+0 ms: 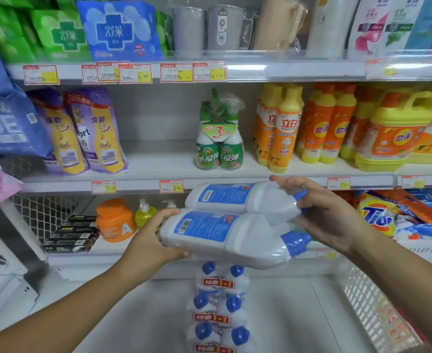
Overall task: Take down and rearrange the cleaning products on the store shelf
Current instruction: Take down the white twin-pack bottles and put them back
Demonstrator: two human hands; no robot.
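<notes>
A shrink-wrapped twin pack of white cleaner bottles (235, 225) with blue labels and blue caps lies on its side in the air, in front of the lower shelf. My left hand (156, 238) grips its base end from below and behind. My right hand (321, 212) holds the neck end by the blue caps. Beneath it, three more twin packs (217, 307) of the same bottles stand in a row on the white bottom shelf (286, 314), each with a red "1+1" band. On the middle shelf stands a green twin pack of spray cleaner (220, 138).
Purple refill pouches (92, 133) stand at the middle shelf's left, orange and yellow dish soap bottles (311, 123) at its right. An orange jar (114, 220), black boxes (72, 235) and a pump bottle sit lower left. Detergent bags (398, 215) lie lower right, above a white mesh basket (377, 312).
</notes>
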